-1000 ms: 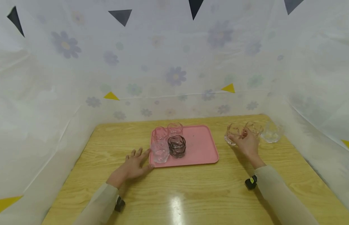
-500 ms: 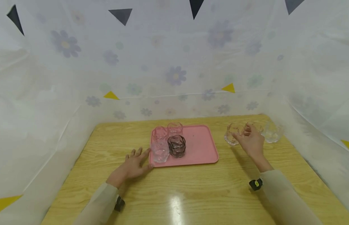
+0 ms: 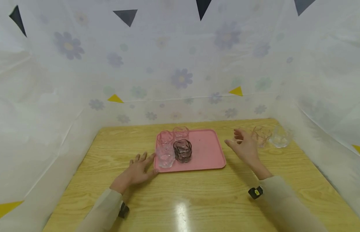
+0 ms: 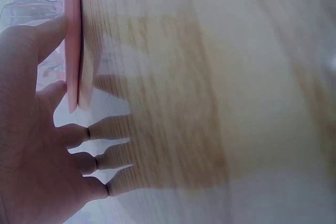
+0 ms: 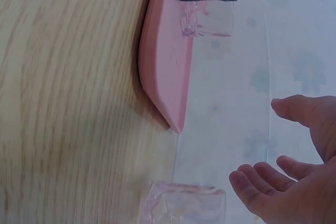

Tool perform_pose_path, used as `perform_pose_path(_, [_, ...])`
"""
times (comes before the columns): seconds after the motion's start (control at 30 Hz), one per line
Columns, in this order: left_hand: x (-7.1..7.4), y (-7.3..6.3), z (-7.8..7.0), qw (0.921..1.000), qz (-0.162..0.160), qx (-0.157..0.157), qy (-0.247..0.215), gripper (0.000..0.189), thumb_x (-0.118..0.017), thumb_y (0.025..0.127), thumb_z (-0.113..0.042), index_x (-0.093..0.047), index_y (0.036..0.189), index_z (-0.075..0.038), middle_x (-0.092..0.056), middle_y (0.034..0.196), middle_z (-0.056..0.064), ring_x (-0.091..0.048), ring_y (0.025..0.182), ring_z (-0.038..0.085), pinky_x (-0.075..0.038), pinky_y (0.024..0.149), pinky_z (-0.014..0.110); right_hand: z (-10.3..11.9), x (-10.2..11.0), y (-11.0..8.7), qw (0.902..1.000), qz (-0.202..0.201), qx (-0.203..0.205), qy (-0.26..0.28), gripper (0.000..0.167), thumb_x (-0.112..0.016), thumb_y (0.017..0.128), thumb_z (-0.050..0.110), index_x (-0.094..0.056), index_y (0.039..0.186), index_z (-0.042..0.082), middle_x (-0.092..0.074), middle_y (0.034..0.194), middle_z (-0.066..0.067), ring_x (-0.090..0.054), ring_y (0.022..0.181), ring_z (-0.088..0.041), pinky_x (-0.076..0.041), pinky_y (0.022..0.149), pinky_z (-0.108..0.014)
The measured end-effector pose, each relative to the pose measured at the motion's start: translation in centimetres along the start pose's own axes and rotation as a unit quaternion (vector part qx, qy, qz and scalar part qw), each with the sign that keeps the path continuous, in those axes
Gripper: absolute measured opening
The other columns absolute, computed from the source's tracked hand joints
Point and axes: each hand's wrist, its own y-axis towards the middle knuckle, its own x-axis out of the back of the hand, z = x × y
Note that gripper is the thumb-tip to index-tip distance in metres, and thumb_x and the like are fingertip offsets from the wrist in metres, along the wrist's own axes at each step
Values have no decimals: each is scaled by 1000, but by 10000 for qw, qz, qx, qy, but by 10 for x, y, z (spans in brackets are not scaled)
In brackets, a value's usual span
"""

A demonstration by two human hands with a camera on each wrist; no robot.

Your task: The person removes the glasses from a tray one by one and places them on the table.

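Observation:
A pink tray (image 3: pixel 203 158) lies on the wooden table, bearing a dark grey glass (image 3: pixel 183 151), a clear glass (image 3: pixel 165 158) and two pink glasses (image 3: pixel 165 137) behind them. At its left edge is my left hand (image 3: pixel 136 170), fingers spread. Its thumb touches the tray's rim in the left wrist view. Right of the tray, my right hand (image 3: pixel 245 149) holds nothing, its thumb and fingers apart. It mostly hides one glass in the head view; in the right wrist view a pale clear glass (image 5: pixel 186 205) stands close by its fingertips. An amber-tinted glass (image 3: pixel 261 138) is just right of this hand.
Another clear glass (image 3: pixel 281 138) stands at the far right near the table edge. White flower-printed sheeting (image 3: pixel 180 106) encloses the table at the back and both sides. The tray's right half is bare pink surface.
My right hand drew back to the right off the leftmost glass of the right-hand group, then moved left, its thumb and fingers parting. The left hand and tray stayed put.

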Motion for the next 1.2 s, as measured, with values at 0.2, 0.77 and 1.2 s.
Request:
perform_pose_path(0.2, [0, 1, 1, 10000, 44, 28, 33, 81, -54, 103, -59, -27, 169, -18, -20, 170, 35, -11, 154, 66, -9, 120, 83, 14, -22, 2, 9983, 453, 335, 153, 66, -80, 95, 23, -53, 150, -2, -61, 145, -26, -61, 129, -46, -54, 105, -59])
perform_pose_path(0.77, [-2, 2, 2, 10000, 29, 36, 13, 82, -53, 103, -60, -26, 169, -20, -19, 170, 35, -11, 155, 65, -9, 120, 82, 35, -70, 1, 9870, 1273, 854, 488, 65, -82, 93, 23, -55, 150, 5, -63, 145, -21, -63, 129, -41, -56, 103, -55])
perform_pose_path(1.2, [-5, 1, 5, 9994, -162, -141, -257, 85, -53, 100, -68, -29, 168, -23, -22, 167, 39, -11, 152, 70, -8, 116, 87, 44, -99, -2, 9796, 1588, 1026, 687, 66, -84, 89, 13, -56, 148, 3, -64, 142, -25, -65, 124, -41, -57, 102, -54])
